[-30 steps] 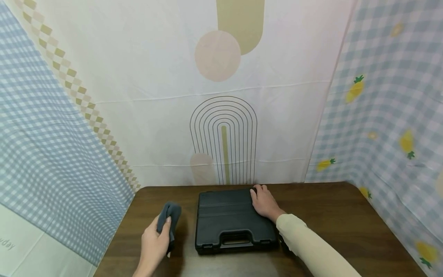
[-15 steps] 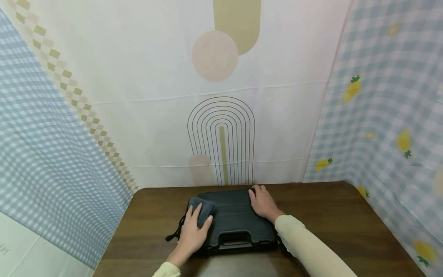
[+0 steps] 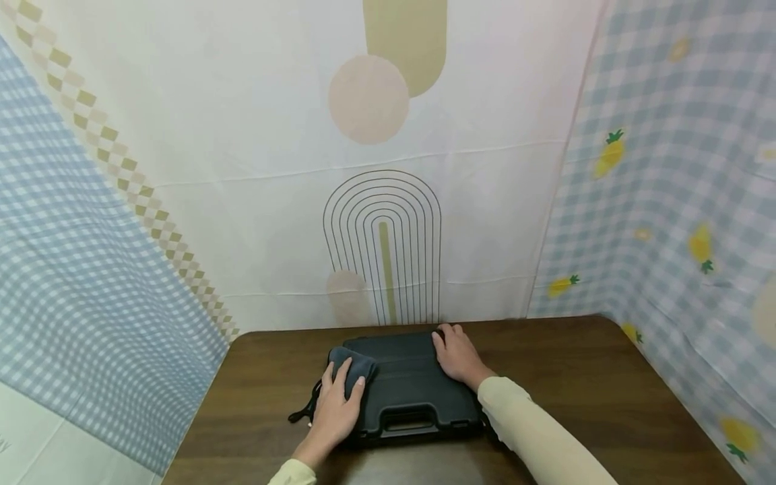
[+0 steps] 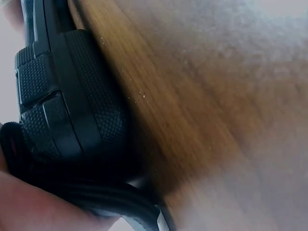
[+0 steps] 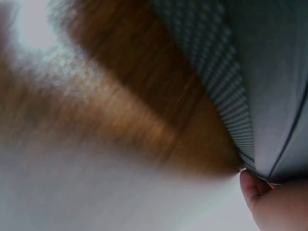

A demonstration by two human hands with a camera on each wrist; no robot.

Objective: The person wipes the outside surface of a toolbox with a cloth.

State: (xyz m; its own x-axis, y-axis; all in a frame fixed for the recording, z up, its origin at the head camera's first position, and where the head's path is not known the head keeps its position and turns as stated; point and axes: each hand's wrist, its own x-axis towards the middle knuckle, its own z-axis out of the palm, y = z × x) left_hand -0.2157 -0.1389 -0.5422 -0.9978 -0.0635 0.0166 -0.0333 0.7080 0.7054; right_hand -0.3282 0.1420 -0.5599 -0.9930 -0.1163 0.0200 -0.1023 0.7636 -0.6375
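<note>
A black hard plastic case (image 3: 403, 370), with a handle cut-out at its near side, lies flat on the table. My left hand (image 3: 335, 407) rests over its left part, fingers spread and fairly straight on a folded dark grey-blue cloth (image 3: 360, 364). Part of the cloth drapes past the case's side, and a small white tag (image 4: 162, 221) shows in the left wrist view. My right hand (image 3: 459, 356) holds the case's far right corner, thumb on the lid; in the right wrist view fingertips (image 5: 248, 187) curl at the case's edge. The left palm's underside is hidden.
A black cord loop (image 3: 301, 412) sticks out left of the case onto the brown wooden table (image 3: 570, 377). Behind stands a white patterned cloth backdrop (image 3: 254, 229), with checked cloth panels (image 3: 655, 202) at the sides.
My left hand has moved right from beside the case and set the cloth on its left part, then stayed there. The right hand keeps its hold; the view shifted slightly.
</note>
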